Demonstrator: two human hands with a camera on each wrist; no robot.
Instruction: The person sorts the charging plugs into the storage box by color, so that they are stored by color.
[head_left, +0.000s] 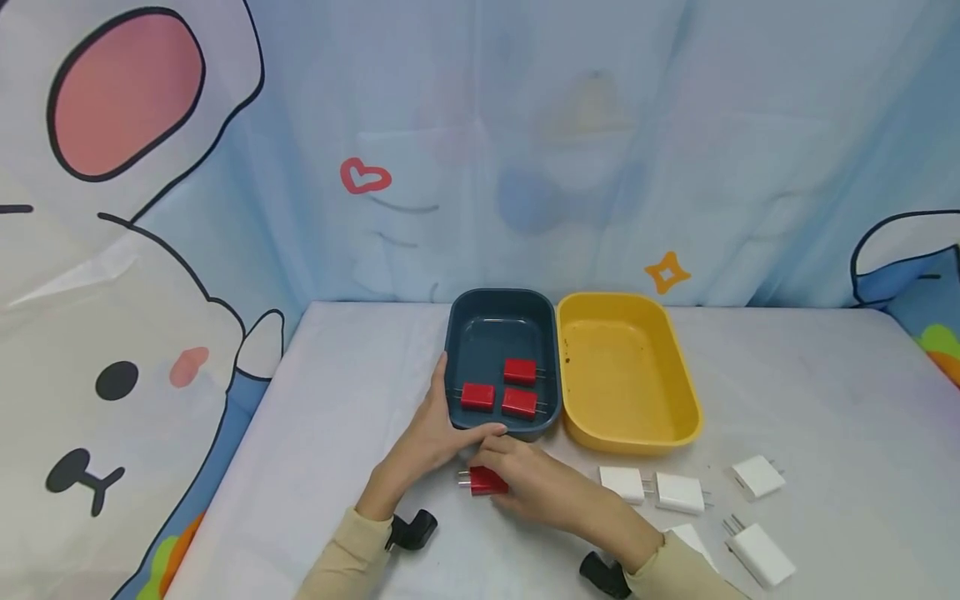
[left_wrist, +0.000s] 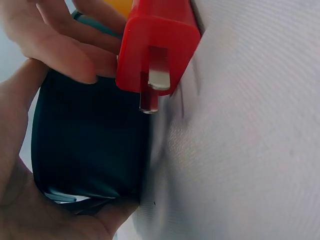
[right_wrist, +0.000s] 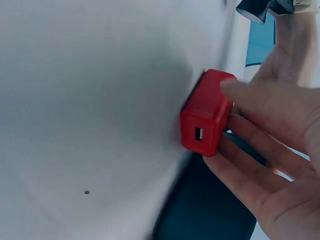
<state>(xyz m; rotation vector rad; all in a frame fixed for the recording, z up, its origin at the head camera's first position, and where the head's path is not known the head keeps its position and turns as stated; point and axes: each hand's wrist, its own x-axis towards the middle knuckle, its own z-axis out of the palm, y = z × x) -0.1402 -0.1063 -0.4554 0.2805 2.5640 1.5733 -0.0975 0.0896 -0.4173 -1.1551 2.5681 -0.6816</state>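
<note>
My left hand (head_left: 423, 429) holds the dark blue bin (head_left: 504, 312) at its near left corner, thumb along the front rim and fingers up the left side. Inside that bin lie three red plug chargers (head_left: 477, 397). Just in front of it, my right hand (head_left: 536, 483) grips another red plug charger (head_left: 486, 481) between thumb and fingers, low over the white cloth. Its metal prongs (left_wrist: 159, 75) point left, toward my left wrist. A small USB port (right_wrist: 199, 134) shows on its other end in the right wrist view.
A yellow bin (head_left: 626, 367) stands right against the blue one. Several white plug chargers (head_left: 679, 492) lie on the white tablecloth (head_left: 825, 400) at the right, one partly hidden by my right forearm. A printed curtain (head_left: 585, 150) hangs behind the table.
</note>
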